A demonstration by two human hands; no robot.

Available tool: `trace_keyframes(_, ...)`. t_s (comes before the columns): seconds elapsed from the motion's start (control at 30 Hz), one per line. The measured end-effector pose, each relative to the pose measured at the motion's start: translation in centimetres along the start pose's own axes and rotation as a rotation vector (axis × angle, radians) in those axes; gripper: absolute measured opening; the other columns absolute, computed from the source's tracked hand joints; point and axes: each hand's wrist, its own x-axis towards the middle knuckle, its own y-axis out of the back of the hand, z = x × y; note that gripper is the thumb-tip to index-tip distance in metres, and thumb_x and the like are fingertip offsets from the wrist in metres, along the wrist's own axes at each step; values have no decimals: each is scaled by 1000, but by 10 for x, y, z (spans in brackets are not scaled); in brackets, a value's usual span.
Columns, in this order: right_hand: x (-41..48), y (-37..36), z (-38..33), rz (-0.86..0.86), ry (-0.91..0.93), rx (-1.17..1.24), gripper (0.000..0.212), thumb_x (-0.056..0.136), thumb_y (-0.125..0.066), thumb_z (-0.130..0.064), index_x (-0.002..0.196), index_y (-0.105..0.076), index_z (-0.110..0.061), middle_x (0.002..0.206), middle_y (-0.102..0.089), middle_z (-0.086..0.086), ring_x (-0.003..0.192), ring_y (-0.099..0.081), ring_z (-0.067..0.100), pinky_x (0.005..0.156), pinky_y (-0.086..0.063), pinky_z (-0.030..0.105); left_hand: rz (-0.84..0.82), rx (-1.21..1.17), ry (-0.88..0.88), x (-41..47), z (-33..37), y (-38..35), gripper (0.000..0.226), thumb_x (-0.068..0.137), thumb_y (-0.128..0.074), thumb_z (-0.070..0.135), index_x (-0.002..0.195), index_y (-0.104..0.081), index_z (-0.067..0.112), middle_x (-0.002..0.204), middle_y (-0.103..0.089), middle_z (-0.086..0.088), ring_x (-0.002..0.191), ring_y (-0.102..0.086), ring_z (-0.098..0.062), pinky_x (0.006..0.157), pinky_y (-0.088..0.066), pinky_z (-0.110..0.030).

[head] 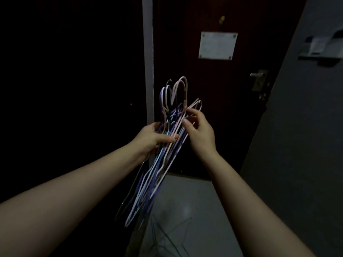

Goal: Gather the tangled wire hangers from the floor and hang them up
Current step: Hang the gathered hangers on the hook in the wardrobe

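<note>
A bundle of several wire hangers (168, 160), pink, purple, blue and white, stands upright in front of me with the hooks pointing up. My left hand (155, 135) grips the bundle from the left, just below the hooks. My right hand (198, 129) pinches a pink hanger wire at the bundle's right side near the hooks. A few dark wire hangers (167, 236) lie tangled on the pale floor below.
A dark wooden door (213, 112) with a metal handle (258, 74) and a pale plate (217, 45) is straight ahead. A white door frame strip (148, 52) runs up the middle. A grey wall (300, 127) is at the right; the left is dark.
</note>
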Motion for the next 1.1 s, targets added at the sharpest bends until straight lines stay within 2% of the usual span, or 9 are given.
trace_keyframes(0.23,41,56,-45,-112,336,-472,44,94,-44,-47,137,-44,-36,148,-32,-6,137,-21,18,110,-18,43,-102,80,-63,-18,64,-12,39,75,-61,-18,93,-61,16,80,-73,-7,76,-71,-13,68,-57,-20)
trace_keyframes(0.3,49,70,-49,-197,441,-501,48,91,-33,-55,132,-50,-36,144,-41,-9,137,-27,15,112,-15,45,-118,149,-52,-22,73,-19,41,75,-61,-18,94,-59,19,77,-74,-6,76,-71,-13,64,-56,-19)
trace_keyframes(0.47,61,84,-43,-379,530,-365,38,89,-35,-47,98,-64,-24,107,-66,-10,110,-53,11,110,-12,45,-56,262,-50,-32,76,-35,48,74,-62,-18,105,-56,18,83,-73,-5,80,-72,-16,67,-56,-20)
trace_keyframes(0.57,58,80,-42,-397,571,-134,16,90,-56,-34,92,-66,-22,90,-65,-14,90,-55,-4,105,-24,33,31,305,-58,-48,74,-38,46,75,-62,-17,103,-57,20,85,-73,-6,82,-72,-18,72,-57,-23)
trace_keyframes(0.6,56,77,-43,-411,565,4,3,86,-65,-26,88,-65,-24,85,-63,-16,84,-55,-7,99,-34,27,61,312,-59,-55,74,-38,46,75,-62,-17,103,-57,20,88,-73,-7,83,-71,-18,73,-57,-24)
trace_keyframes(0.67,49,67,-50,-432,565,229,20,80,-73,-14,80,-59,-28,78,-60,-14,76,-56,-10,78,-43,11,131,308,-61,-72,77,-34,47,76,-59,-19,104,-56,19,93,-71,-5,81,-72,-18,70,-58,-23)
trace_keyframes(0.8,33,32,-75,-616,563,390,19,80,-71,-8,77,-59,-23,77,-59,-10,71,-56,-7,67,-42,8,272,317,-44,-121,91,-17,47,76,-58,-19,105,-57,17,97,-71,-2,83,-71,-17,69,-56,-21)
trace_keyframes(0.97,-3,-20,-125,-787,607,530,17,84,-67,-9,77,-60,-24,83,-59,-6,74,-56,-2,67,-46,12,479,508,6,-198,119,15,46,77,-63,-10,108,-57,23,115,-65,-3,99,-66,-12,90,-52,-25)
trace_keyframes(1.1,-45,-57,-176,-871,689,637,24,84,-66,-8,75,-58,-28,83,-56,-10,71,-53,-9,67,-42,7,644,613,-3,-266,140,33,51,76,-62,-12,106,-53,28,108,-59,16,93,-59,15,78,-43,-3)
